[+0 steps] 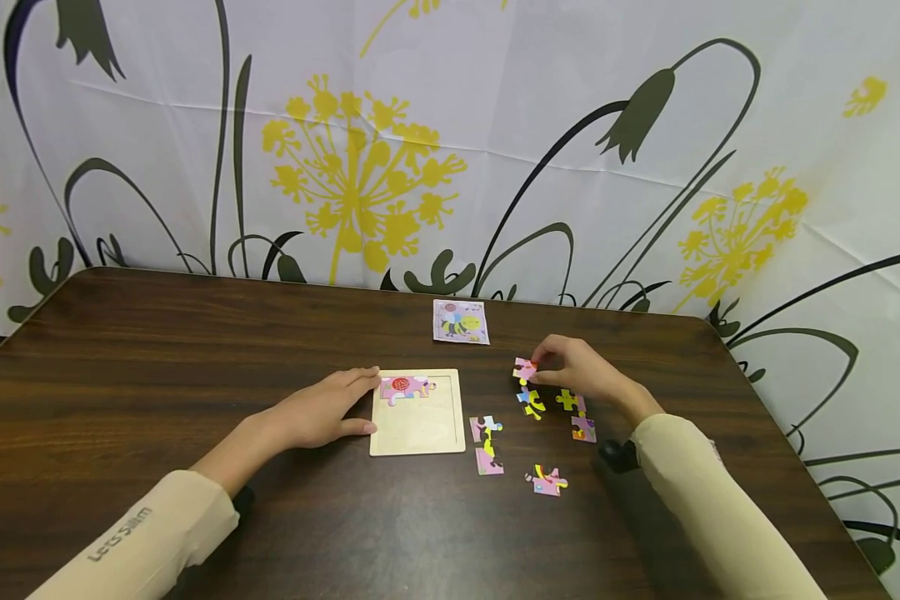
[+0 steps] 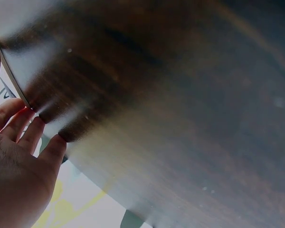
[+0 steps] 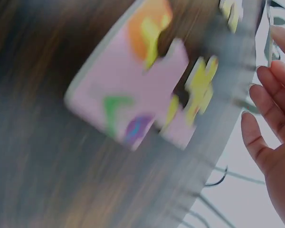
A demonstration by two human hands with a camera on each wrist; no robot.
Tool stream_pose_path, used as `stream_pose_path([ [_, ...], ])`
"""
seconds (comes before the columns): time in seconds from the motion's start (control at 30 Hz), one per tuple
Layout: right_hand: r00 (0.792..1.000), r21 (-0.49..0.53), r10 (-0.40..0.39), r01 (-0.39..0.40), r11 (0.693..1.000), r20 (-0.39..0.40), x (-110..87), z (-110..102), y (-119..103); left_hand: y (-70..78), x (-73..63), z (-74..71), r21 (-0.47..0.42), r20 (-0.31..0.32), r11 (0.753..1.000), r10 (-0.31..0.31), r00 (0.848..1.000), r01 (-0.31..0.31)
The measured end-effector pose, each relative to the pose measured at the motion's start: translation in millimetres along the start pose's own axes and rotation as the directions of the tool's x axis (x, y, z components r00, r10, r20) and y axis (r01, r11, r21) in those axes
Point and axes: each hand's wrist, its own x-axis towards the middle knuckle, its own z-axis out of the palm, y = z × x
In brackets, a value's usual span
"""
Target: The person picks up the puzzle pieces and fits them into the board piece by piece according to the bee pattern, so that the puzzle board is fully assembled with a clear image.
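A square wooden puzzle tray (image 1: pixel 420 429) lies on the table, with joined pink puzzle pieces (image 1: pixel 411 387) in its upper left corner. My left hand (image 1: pixel 322 408) rests against the tray's left edge, thumb and fingers extended; the left wrist view shows the fingertips (image 2: pixel 61 138) at that edge. To the right, my right hand (image 1: pixel 581 367) pinches a pink puzzle piece (image 1: pixel 525 369) between thumb and fingers. Just below it lies a blue and yellow piece (image 1: pixel 531 403). Near the right wrist are a yellow piece (image 1: pixel 567 400) and a pink corner piece (image 1: pixel 583 429), large in the right wrist view.
Between the tray and the right hand lie more pieces, including a pink and yellow one (image 1: pixel 489 460). Another pink piece (image 1: pixel 547 481) sits nearer the front. A bee picture card (image 1: pixel 461 322) lies at the back of the dark table (image 1: pixel 195 350), before a flowered curtain (image 1: pixel 525 125).
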Motion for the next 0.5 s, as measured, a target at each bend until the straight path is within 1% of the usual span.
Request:
stream_pose_path([
  [0.2,0.996,-0.023,-0.086,0.086,0.996,0.031,11.1,9.5,-16.9,-1.1,0.4,0.5,-0.002,0.004,1.0,-0.002,1.0,0.002],
  [0.5,0.988,-0.063,-0.144,0.148,0.987,0.063,28.1,24.2,-39.5,-0.9,0.4,0.1,-0.003,0.003,1.0,0.001,1.0,-0.001],
])
